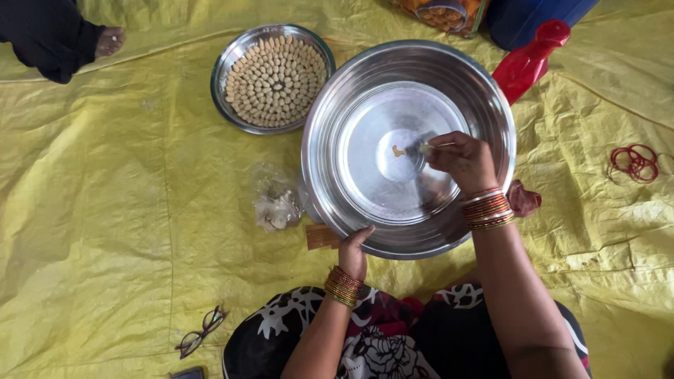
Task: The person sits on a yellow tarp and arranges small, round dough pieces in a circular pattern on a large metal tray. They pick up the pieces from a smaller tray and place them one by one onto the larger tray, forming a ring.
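A large shiny steel basin [365,91] sits on a yellow sheet in front of me. My left hand [354,249] grips its near rim, bangles on the wrist. My right hand [460,160] reaches into the basin, fingers pinched on a small pale piece of dough [425,148] close to the middle. A small yellowish scrap [398,151] lies on the basin's bottom just left of my fingers. To the upper left stands a smaller steel plate [223,70] filled with several pale shaped pieces [275,81] laid in rings.
A crumpled clear plastic bag [276,200] and a small brown comb-like tool [321,237] lie left of the basin. A red plastic item [528,62], red bangles [634,163] and a blue container [533,17] are at right. Glasses [201,332] lie bottom left. Another person's foot [109,41] is top left.
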